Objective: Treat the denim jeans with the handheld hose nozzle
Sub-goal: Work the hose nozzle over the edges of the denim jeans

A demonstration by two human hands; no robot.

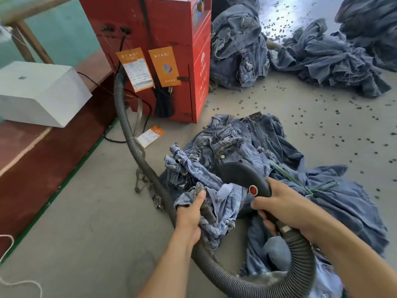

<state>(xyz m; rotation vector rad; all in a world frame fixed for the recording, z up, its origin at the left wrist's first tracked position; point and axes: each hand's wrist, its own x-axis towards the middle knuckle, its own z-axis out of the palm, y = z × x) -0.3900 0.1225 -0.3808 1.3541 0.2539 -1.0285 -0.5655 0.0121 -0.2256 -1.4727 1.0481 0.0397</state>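
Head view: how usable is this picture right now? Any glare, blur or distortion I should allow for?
Head view: daylight is soft and even, shadows faint. Glare washes out the floor at the top right. Wide-angle bending curves the red cabinet and bench edges. The right hand on the nozzle shows slight motion blur at the fingertips; the left hand gripping the jeans is sharp.

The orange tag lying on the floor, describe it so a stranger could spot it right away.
Find the red cabinet at the top centre. Below its bottom left corner, beside the grey ribbed hose, the orange tag lies flat on the concrete. The two other orange tags hang on the cabinet's face.
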